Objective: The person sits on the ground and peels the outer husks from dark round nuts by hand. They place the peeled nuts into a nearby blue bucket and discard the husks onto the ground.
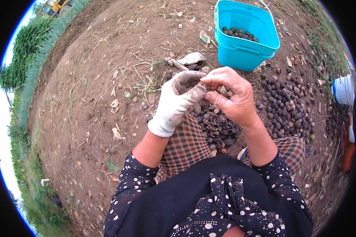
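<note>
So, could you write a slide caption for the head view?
Gloved left hand and bare right hand meet above dark husks, near a turquoise bucket.

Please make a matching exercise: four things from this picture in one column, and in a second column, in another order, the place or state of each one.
Things:
1. left hand
2. right hand
3. turquoise tub
4. heap of dark husks

Places or states:
A. on the soil between the knees
B. bare, fingers pinching something small
C. wears a dirty white glove
D. stands on the ground ahead, a few dark nuts inside

Pairs: 1-C, 2-B, 3-D, 4-A
</note>
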The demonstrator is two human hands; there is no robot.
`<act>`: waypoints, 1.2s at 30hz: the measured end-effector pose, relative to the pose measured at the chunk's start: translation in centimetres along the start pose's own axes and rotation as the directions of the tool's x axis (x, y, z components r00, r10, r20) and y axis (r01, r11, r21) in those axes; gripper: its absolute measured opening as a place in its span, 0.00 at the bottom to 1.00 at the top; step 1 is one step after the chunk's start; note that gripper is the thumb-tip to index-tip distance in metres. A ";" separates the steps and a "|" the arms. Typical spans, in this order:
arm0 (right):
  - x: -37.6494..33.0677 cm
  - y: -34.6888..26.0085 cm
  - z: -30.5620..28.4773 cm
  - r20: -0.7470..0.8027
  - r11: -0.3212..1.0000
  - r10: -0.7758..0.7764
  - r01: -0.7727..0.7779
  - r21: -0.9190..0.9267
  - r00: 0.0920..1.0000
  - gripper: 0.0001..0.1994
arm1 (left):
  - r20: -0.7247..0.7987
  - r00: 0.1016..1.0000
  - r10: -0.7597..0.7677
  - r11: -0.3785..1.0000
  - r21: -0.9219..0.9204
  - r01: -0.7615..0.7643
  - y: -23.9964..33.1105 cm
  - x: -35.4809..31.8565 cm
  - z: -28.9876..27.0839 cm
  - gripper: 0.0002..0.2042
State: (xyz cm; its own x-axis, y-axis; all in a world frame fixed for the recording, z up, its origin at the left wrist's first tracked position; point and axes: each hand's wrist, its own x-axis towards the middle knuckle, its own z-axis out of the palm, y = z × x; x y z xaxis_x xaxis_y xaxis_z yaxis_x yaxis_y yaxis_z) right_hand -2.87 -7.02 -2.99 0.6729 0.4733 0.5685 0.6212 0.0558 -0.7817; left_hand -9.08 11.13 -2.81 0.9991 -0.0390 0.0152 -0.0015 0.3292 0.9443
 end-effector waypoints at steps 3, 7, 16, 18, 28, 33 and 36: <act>0.0 -0.2 0.2 -0.019 1.000 0.018 -0.018 0.010 1.000 0.17 | -0.051 0.999 0.004 1.000 -0.006 -0.004 0.2 -0.4 0.1 0.22; -0.1 0.0 0.6 -0.064 0.997 -0.019 0.024 0.073 0.998 0.21 | -0.038 0.990 0.139 0.989 -0.055 -0.141 -0.2 -0.5 0.1 0.23; -0.3 -0.4 1.0 -0.101 0.980 -0.196 0.191 -0.059 0.975 0.18 | -0.081 0.987 0.138 0.990 0.003 -0.138 0.0 -0.8 0.3 0.27; 0.1 -0.5 0.9 -0.077 0.957 -0.274 0.264 -0.119 0.959 0.17 | -0.068 0.989 0.134 0.991 0.016 -0.133 0.0 -0.8 0.2 0.27; -0.3 -0.6 0.9 -0.049 0.984 -0.180 0.179 -0.017 0.982 0.17 | 0.011 0.999 0.047 0.997 -0.063 -0.047 -0.1 -0.7 -1.0 0.23; -0.5 -0.8 0.9 -0.055 0.990 -0.141 0.142 0.022 0.988 0.17 | 0.030 0.992 0.121 0.992 -0.048 -0.120 -0.2 -0.8 -0.6 0.21; -0.3 -1.2 1.0 -0.018 0.973 -0.215 0.212 -0.094 0.977 0.18 | 0.016 0.989 0.144 0.988 -0.052 -0.144 -0.2 -0.9 -0.5 0.19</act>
State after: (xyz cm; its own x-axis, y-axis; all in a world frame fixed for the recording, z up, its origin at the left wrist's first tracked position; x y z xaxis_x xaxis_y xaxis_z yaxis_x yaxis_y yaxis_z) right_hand -4.22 -6.36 -2.46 0.5309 0.4347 0.7274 0.7846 0.0721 -0.6157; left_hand -9.96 11.60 -3.22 0.9876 -0.0058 0.1567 -0.1427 0.3801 0.9139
